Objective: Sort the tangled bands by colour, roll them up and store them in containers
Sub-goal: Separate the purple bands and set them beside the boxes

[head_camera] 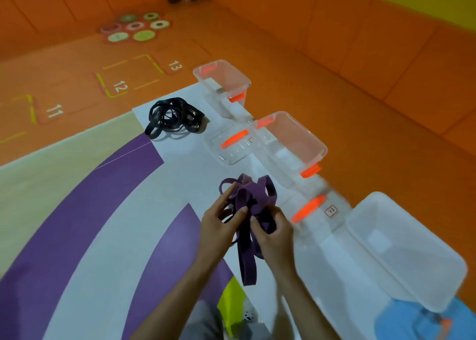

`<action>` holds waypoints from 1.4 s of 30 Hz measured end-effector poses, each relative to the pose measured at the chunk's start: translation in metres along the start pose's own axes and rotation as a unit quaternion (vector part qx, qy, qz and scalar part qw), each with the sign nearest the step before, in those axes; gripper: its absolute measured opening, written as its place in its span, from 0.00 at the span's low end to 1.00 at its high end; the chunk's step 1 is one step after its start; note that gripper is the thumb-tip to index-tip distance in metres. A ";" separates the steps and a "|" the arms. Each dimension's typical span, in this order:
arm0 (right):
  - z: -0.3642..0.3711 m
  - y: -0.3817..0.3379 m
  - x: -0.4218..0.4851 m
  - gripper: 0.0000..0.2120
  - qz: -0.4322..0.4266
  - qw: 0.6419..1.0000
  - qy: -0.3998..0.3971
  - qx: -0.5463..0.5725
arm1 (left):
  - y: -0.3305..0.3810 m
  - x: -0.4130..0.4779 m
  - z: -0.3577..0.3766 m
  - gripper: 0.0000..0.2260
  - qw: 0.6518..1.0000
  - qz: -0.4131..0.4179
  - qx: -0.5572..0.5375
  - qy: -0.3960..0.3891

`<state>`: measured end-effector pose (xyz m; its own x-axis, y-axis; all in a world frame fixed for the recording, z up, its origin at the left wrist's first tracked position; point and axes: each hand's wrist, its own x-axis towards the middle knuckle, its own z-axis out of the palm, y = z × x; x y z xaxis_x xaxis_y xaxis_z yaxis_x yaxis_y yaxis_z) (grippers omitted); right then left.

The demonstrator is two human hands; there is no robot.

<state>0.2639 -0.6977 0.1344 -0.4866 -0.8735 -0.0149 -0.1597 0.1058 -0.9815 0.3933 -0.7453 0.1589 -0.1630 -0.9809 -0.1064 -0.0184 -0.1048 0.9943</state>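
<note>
Purple bands (248, 210), one tangled bunch, are held above the mat between two hands: the left hand (221, 226) has its fingers pinched on the left of the bunch, and the right hand (274, 232) is curled around its lower right, with loops hanging down between the wrists. One heap of black bands (172, 118) lies well apart on the white sheet (185, 159). Three clear containers are counted along the sheet's right edge: the far container (222, 79) and the middle container (291, 141), both with orange latches, and the near container (404, 249). Lids are seen beside them. The floor mat (64, 198) is banded in purple and white; orange flooring (334, 94) printed with numbers 11, 12 and 13 lies beyond.
</note>
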 end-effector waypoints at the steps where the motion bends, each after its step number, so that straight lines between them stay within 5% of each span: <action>1: 0.007 -0.001 0.011 0.09 -0.008 1.000 0.007 -0.002 | 0.000 0.016 -0.004 0.25 1.000 -0.001 0.005 -0.010; 7: 0.058 0.000 0.067 0.20 -0.004 0.998 0.065 0.002 | -0.008 0.111 -0.029 0.25 0.996 0.006 0.031 -0.088; 16: 0.134 0.038 0.116 0.16 0.147 0.970 0.178 0.073 | -0.060 0.229 -0.060 0.27 0.964 -0.033 0.100 -0.243; 23: 0.165 0.090 0.127 0.23 0.235 0.962 0.131 -0.042 | -0.118 0.268 -0.073 0.31 0.920 -0.010 0.241 -0.310; 28: 0.167 0.119 0.136 0.27 0.307 0.935 0.011 -0.176 | -0.135 0.287 -0.075 0.32 0.862 0.011 0.362 -0.355; 35: 0.151 0.132 0.126 0.31 0.274 0.907 -0.008 -0.321 | -0.133 0.293 -0.077 0.42 0.682 0.084 0.635 -0.354; 42: 0.140 0.121 0.115 0.38 0.294 0.888 -0.005 -0.353 | -0.114 0.312 -0.089 0.50 0.639 0.127 0.634 -0.416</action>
<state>0.3092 -0.8518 -0.0123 -0.6566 -0.5729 -0.4906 -0.3812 0.8133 -0.4395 0.4327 -1.0540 0.0127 -0.7778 -0.4581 -0.4303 -0.5864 0.7753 0.2346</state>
